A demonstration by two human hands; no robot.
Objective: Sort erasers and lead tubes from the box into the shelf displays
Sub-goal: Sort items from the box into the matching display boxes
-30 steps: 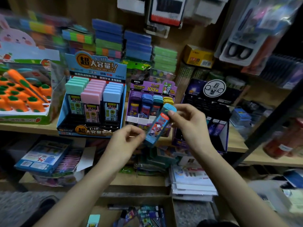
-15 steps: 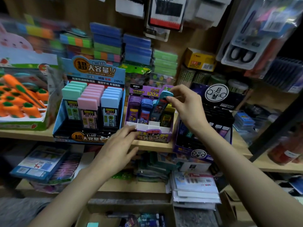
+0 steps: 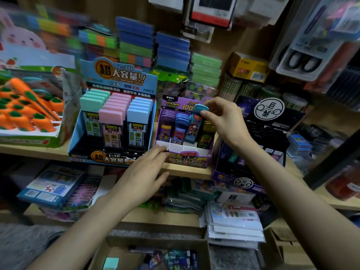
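Note:
My right hand (image 3: 224, 121) pinches the cap of a teal lead tube (image 3: 195, 123) that stands in the third column of the purple lead-tube display (image 3: 187, 158) on the shelf. Purple, blue and yellow tubes fill the other columns. My left hand (image 3: 144, 172) reaches forward with straight fingers, its fingertips touching the display's front left corner. At the bottom of the view the open cardboard box (image 3: 116, 252) holds several small tubes and a mint eraser (image 3: 110, 263).
A blue display (image 3: 115, 154) of mint, pink and light-blue capped lead cases stands left of the purple one. Carrot erasers (image 3: 29, 115) fill a tray at far left. A black display (image 3: 253, 152) sits to the right. Packets are stacked on the lower shelf.
My right hand carried the teal tube from mid-air up into the purple display and lowered it into its column. My left hand let go of the tube and moved to the display's front edge.

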